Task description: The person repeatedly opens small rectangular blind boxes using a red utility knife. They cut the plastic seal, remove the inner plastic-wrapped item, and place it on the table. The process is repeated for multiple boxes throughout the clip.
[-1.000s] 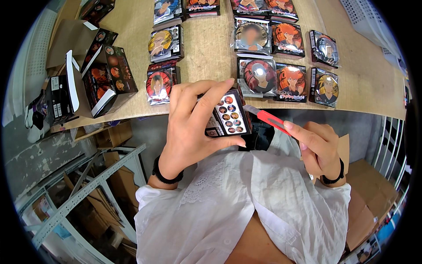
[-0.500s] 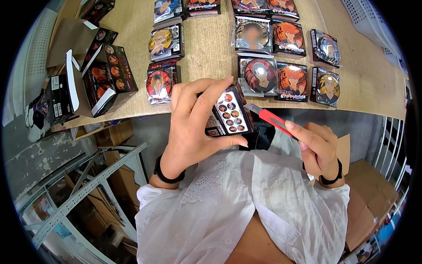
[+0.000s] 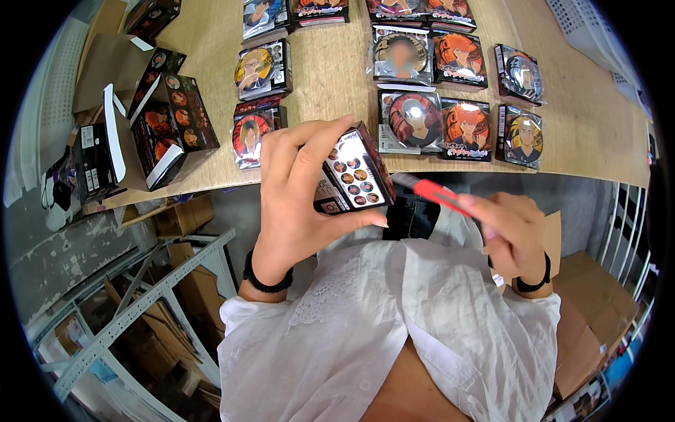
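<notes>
My left hand [image 3: 292, 186] is closed around a small black box [image 3: 355, 176], thumb along its lower edge and fingers over its upper side. The face turned up carries rows of small round character pictures. In my right hand [image 3: 513, 228] is a red utility knife [image 3: 439, 193], its blade pointing left at the box's right side; whether the blade touches the box I cannot tell. Just beyond the hands, round character badges [image 3: 411, 121] in clear wrappers lie on small boxes on the table. Another such badge [image 3: 252, 135] lies beside my left fingers.
Opened black display cartons [image 3: 183, 116] stand at the table's left [image 3: 330, 63]. More badges on boxes [image 3: 520, 137] fill the right side. White perforated baskets [image 3: 590, 35] flank the table. Below are a metal rack [image 3: 140, 302] at left and a cardboard box [image 3: 590, 316] at right.
My left hand has shifted slightly left with the box, which is tilted a little differently. My right hand has moved a little right and is blurred, still gripping the knife.
</notes>
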Demonstrator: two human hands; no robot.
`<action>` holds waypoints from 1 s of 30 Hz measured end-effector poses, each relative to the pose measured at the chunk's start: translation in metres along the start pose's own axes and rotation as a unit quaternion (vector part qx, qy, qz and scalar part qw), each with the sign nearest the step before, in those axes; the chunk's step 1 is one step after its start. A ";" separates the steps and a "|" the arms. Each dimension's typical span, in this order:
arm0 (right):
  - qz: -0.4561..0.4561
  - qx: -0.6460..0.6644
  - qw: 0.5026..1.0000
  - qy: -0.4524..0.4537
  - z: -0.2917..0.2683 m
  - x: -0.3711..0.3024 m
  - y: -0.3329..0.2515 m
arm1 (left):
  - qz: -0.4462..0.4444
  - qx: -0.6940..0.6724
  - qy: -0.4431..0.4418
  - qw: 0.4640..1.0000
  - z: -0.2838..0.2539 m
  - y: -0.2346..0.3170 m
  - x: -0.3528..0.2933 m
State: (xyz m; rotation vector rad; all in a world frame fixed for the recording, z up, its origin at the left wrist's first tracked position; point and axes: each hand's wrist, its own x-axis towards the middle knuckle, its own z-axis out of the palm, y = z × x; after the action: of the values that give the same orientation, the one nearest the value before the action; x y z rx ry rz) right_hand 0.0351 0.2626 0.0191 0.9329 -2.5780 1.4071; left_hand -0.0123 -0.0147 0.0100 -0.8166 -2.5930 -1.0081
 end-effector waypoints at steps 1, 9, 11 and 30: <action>-0.001 -0.021 0.999 0.025 -0.006 -0.001 0.002 | -0.009 -0.007 -0.003 1.000 -0.001 -0.001 -0.002; 0.226 -0.436 0.835 0.248 -0.103 -0.055 0.098 | -0.224 -0.439 -0.070 0.867 0.005 -0.001 -0.016; 0.212 -0.551 0.781 0.207 -0.126 -0.088 0.140 | -0.245 -0.503 -0.102 0.822 0.008 -0.005 -0.018; 0.154 0.105 0.952 0.243 -0.018 -0.007 0.001 | -0.053 -0.218 -0.074 0.972 0.013 0.012 -0.010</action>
State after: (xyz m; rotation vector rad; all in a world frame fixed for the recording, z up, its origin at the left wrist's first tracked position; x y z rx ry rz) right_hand 0.0355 0.2805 0.0264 0.1507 -2.2873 1.7461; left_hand 0.0027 -0.0025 0.0029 -0.8837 -2.5951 -1.6463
